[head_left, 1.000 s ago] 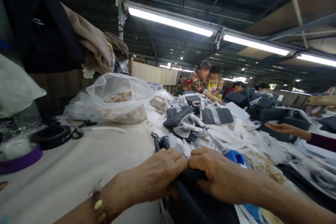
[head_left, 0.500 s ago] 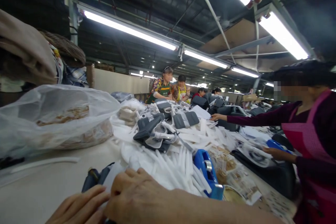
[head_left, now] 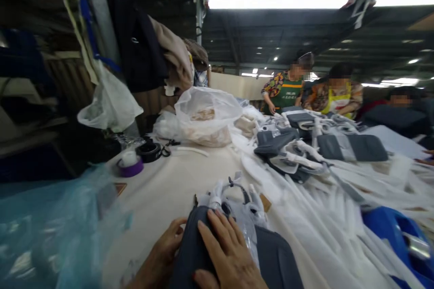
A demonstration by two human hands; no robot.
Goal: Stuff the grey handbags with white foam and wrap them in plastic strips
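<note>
A dark grey bag [head_left: 280, 257] lies under the person's hands at the middle of the near edge of the table [head_left: 166, 176], its lower end running out of view. The right hand [head_left: 228, 253] lies palm down on the bag's upper face, fingers straight and side by side, pressing rather than clasping. The left hand [head_left: 167, 244] is against the bag's left side with its fingers bent; whether they clamp the bag cannot be told, since their tips are hidden. As for progress, white-wrapped straps [head_left: 217, 196] stick out at the bag's far end and a clear plastic strip [head_left: 250, 232] crosses its face, so its wrapping looks largely done, much like that on the grey bags [head_left: 369, 146] heaped toward the far edge. This one lies apart from that heap; whether any wrapping is left cannot be judged, with the hands covering part of it. White strips [head_left: 335, 203] spread over the table's right side, a blue tape dispenser [head_left: 383, 230] stands at the right, and a purple-rimmed tape roll [head_left: 130, 169] sits by the left edge.
</note>
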